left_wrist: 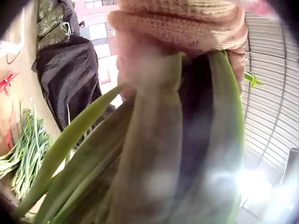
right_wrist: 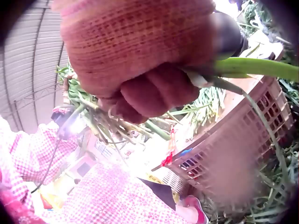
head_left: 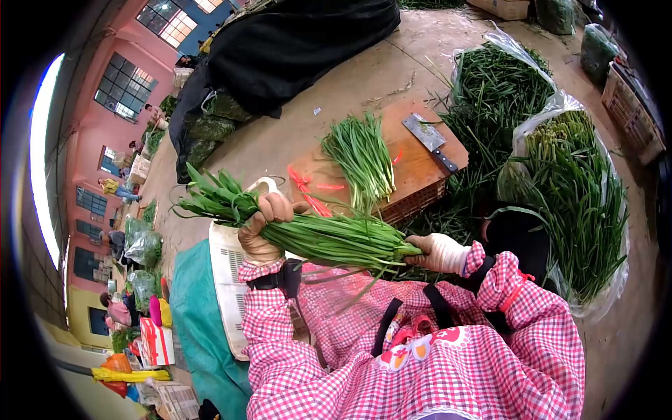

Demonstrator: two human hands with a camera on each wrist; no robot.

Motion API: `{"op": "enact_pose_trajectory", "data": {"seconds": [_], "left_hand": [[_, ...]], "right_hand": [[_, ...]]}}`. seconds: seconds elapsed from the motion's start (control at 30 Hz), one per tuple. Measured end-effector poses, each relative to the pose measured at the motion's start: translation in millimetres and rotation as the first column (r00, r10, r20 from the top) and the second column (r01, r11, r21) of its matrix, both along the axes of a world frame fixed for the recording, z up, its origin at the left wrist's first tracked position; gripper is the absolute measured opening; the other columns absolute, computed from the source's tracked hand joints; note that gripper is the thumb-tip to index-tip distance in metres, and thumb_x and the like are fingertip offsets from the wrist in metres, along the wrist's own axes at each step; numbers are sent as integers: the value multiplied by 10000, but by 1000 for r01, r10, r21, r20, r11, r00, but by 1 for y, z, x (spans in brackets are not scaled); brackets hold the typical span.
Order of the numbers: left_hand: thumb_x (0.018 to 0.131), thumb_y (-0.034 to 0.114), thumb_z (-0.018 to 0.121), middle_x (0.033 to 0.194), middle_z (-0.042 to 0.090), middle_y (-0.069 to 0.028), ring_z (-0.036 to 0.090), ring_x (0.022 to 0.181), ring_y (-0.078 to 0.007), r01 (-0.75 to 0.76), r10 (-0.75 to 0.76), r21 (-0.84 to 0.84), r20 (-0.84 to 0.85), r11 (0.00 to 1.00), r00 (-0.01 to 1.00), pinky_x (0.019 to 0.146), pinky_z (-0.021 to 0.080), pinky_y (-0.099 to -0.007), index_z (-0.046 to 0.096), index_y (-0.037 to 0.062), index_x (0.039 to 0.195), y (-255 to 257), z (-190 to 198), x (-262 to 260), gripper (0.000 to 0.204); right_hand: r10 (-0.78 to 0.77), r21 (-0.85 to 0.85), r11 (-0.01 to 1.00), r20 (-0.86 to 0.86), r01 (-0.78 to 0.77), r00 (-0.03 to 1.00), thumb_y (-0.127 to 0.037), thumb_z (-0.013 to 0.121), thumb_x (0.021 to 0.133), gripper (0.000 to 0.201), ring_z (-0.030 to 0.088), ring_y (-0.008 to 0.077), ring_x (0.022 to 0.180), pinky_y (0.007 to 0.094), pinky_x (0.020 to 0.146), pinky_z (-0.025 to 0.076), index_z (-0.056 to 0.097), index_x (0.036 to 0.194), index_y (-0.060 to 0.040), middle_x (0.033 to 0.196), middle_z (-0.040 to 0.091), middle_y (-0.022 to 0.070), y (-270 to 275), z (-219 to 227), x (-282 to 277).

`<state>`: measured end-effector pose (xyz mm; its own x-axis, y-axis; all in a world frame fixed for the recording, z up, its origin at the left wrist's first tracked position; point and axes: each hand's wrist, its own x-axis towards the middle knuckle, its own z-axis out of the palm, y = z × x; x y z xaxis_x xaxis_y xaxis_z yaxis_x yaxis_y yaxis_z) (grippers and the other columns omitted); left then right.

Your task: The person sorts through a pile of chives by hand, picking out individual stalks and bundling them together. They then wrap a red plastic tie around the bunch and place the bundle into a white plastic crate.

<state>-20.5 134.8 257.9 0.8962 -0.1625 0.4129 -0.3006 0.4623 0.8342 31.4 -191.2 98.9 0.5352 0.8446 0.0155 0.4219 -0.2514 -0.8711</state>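
Note:
In the head view my gloved left hand grips a thick bunch of Chinese chives near its leafy end, fingers curled round it. Long flat leaves hang close to the left wrist camera. My gloved right hand is at the pale stem end of the bunch. Its fingers are curled in the right wrist view, pinching a chive stalk whose green leaf sticks out to the side. A second bunch of chives lies on the wooden board, near a cleaver.
Red ties lie at the board's left edge, and a plastic crate supports the board. Big clear bags of greens stand at the right. A white crate and a green sheet are at the left. A black cover drapes a heap behind.

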Motion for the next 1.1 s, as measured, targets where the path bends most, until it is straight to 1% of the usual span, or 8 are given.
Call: {"op": "enact_pose_trajectory", "data": {"seconds": [0.23, 0.37, 0.5, 0.6, 0.77, 0.97, 1.03, 1.1], "left_hand": [[901, 264, 628, 700, 320, 31, 355, 659, -128, 3, 8, -168, 64, 986, 998, 900, 423, -428, 396, 140, 690, 10, 19, 1, 337], [914, 231, 608, 710, 319, 29, 364, 664, -120, 113, -86, -290, 107, 950, 991, 943, 417, -403, 374, 137, 712, 22, 42, -5, 323], [931, 196, 580, 726, 347, 18, 380, 671, -128, 223, -200, -233, 121, 946, 972, 991, 407, -395, 388, 118, 715, 29, 55, -4, 299], [916, 198, 586, 709, 373, 9, 388, 652, -131, 236, -220, -188, 101, 954, 970, 879, 421, -377, 407, 109, 699, 13, 61, -3, 295], [864, 219, 621, 613, 446, -31, 438, 569, -155, 360, -341, -83, 179, 929, 923, 663, 443, -392, 460, 79, 646, -33, 75, 14, 305], [901, 252, 610, 692, 391, 22, 390, 624, -130, 313, -276, -229, 179, 922, 944, 894, 443, -386, 398, 134, 687, -41, 91, 6, 324], [955, 184, 542, 760, 331, 20, 357, 672, -138, 232, -223, -311, 66, 921, 973, 915, 415, -375, 367, 145, 749, -24, 91, 4, 273], [939, 191, 566, 764, 428, 13, 440, 707, -144, 87, -111, -383, -41, 920, 993, 958, 448, -383, 472, 117, 765, 9, 79, 8, 211]], "right_hand": [[-144, 21, 989, -29, 144, 989, -275, 655, 902, 273, 624, 305, 772, 410, 709, 503, 604, 1075, -70, 794, 641, 136, -25, -77, -9], [108, -587, 810, 145, -3, 983, -303, 672, 838, 399, 643, 327, 849, 396, 798, 520, 593, 1158, -78, 882, 654, 165, -40, -29, 10], [184, -431, 902, 420, 17, 889, -364, 772, 710, 650, 609, 373, 1015, 452, 879, 499, 564, 1250, -68, 1084, 629, 191, -48, 32, 35], [79, -46, 997, 372, -67, 925, -339, 769, 760, 682, 527, 382, 1202, 449, 985, 461, 523, 1311, -21, 1319, 535, 211, -28, 115, 58], [259, 536, 783, 182, -316, 949, -340, 725, 804, 673, 508, 301, 1258, 384, 1057, 397, 504, 1337, 7, 1309, 557, 213, 36, 190, 54], [677, 558, 727, -483, -401, 556, -447, 655, 884, 698, 518, 217, 1199, 331, 1041, 384, 451, 1383, -3, 1292, 565, 135, 61, 109, 28], [673, 592, 731, -540, -340, 506, -490, 651, 874, 708, 601, 164, 980, 301, 854, 486, 471, 1364, -12, 1118, 636, 99, 61, 62, 11], [623, 555, 782, -677, -285, 393, -450, 661, 885, 542, 483, 79, 563, 251, 513, 391, 549, 1209, -31, 769, 587, 21, 42, 55, 1]]}}
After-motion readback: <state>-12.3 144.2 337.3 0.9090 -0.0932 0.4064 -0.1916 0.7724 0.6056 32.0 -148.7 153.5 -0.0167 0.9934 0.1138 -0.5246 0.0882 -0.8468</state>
